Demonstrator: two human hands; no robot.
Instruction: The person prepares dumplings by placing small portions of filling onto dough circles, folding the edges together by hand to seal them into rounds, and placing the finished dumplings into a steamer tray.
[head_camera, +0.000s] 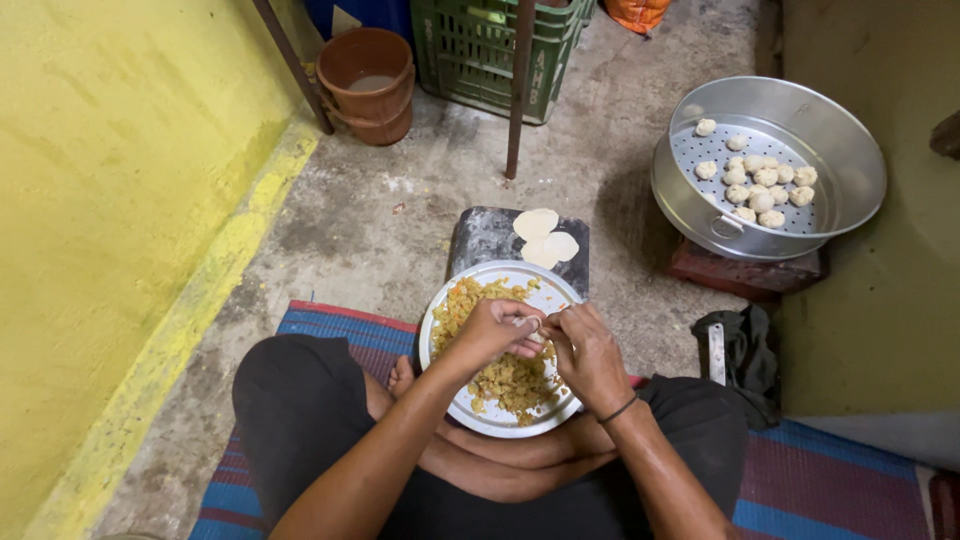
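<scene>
My left hand (492, 330) and my right hand (588, 352) meet over a round metal plate (447, 300) of yellow chopped filling (512, 378). Both pinch a small pale dumpling (534, 328) held between their fingertips. The plate rests across my crossed legs. Just beyond it, a dark stone slab (482, 238) carries a few flat round dough wrappers (546, 237). At the right, a large metal steamer pan (850, 150) holds several shaped white dumplings (765, 184) on its perforated tray.
A yellow wall runs along the left. A brown clay-coloured pot (368, 82) and a green plastic crate (495, 50) stand at the back, with a metal pole (517, 100) between. A dark cloth (748, 350) lies at right. I sit on a striped mat (830, 480).
</scene>
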